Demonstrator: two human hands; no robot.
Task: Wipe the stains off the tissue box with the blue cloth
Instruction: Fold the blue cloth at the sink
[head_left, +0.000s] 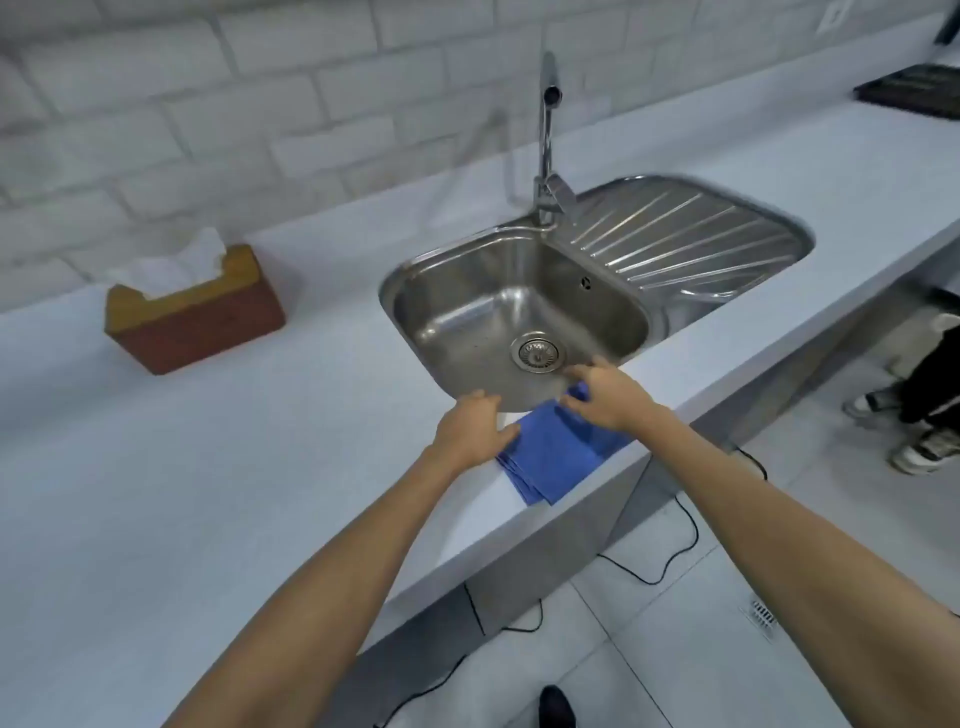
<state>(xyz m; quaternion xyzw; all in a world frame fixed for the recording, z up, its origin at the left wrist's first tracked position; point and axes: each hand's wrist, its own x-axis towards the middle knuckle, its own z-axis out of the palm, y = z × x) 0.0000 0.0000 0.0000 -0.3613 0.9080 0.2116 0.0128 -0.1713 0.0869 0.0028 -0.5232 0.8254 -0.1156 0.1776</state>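
Head view. The blue cloth (558, 454) lies folded on the near edge of the counter (208, 493), just in front of the sink (519, 312), with one corner reaching the counter's front lip. Both hands are on it. The left hand (475, 426) presses on the cloth's left edge, fingers curled toward the sink rim. The right hand (605, 392) covers the cloth's far right corner, and its fingers appear to pinch a fold there; whether the pinch is fully closed cannot be told. The two hands are apart, with bare cloth showing between them.

The tissue box (195, 312) stands at the far left of the counter, well apart from the cloth and from both hands. It is upright, brown and red, with white tissue rising from its top opening. No stains can be made out on it at this size and sharpness.

Task status, as a judgement: the work is at its opening step. The cloth is being gathered or picked up and has not yet been lifted off the counter. Nothing has touched the box. Remaining steps: lift the cloth, carry it left across the counter to the box, steady the box if needed, and wipe its stained faces.
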